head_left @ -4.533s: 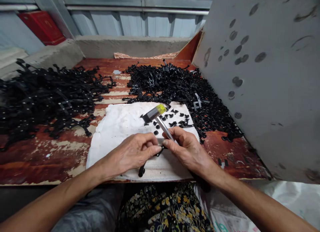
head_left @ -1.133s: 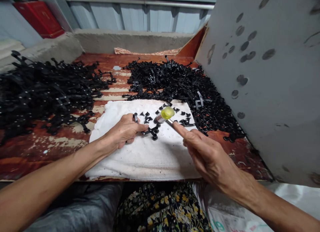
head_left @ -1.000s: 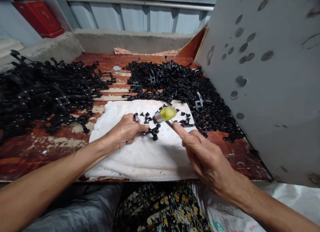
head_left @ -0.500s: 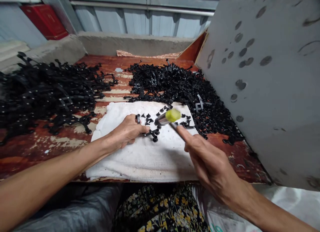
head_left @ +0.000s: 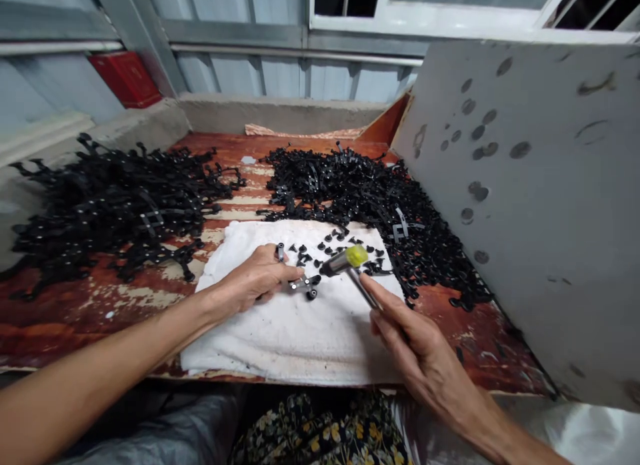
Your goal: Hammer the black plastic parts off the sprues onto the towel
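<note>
The red table [head_left: 130, 305] is big, and its paint is worn off in spots. A tall grey board [head_left: 540, 218] with dark round marks stands on the right. One black pile [head_left: 115, 211] lies on the left side, and a second pile [head_left: 360, 185] lies at the back, going down by the board. A white cloth [head_left: 280, 338] lies flat at the front. The right hand [head_left: 415, 338] is closed around the handle of the hammer [head_left: 343, 259], with one finger along it. The left hand [head_left: 263, 277] pinches the black part [head_left: 303, 285] tight between thumb and fingers, over the cloth. The hammer's yellow end points right. Its dark end is close to the part; I cannot tell if they touch. Little black bits [head_left: 303, 258] lie on the cloth, behind the part.
</note>
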Action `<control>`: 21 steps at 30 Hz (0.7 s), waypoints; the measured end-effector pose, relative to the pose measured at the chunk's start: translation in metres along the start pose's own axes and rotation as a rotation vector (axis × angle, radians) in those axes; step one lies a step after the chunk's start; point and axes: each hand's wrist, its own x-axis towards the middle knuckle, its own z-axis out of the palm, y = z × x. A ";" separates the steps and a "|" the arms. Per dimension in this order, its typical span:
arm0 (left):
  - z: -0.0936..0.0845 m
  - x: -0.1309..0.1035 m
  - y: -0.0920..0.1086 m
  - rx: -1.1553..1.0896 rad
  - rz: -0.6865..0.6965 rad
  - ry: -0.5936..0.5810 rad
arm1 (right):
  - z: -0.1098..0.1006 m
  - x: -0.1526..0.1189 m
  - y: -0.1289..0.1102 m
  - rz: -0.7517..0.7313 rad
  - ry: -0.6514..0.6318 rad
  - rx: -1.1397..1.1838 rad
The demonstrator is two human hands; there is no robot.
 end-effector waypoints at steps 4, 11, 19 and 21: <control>-0.071 0.012 0.041 0.222 0.169 0.413 | 0.008 -0.006 0.004 0.278 0.140 0.250; -0.139 0.046 0.082 0.746 0.385 1.037 | 0.012 -0.013 0.023 0.369 0.120 0.411; -0.067 0.123 0.037 0.860 0.479 0.113 | 0.012 -0.009 0.007 0.559 0.230 0.604; -0.066 0.131 0.039 0.817 0.475 0.093 | 0.013 -0.010 0.008 0.552 0.235 0.616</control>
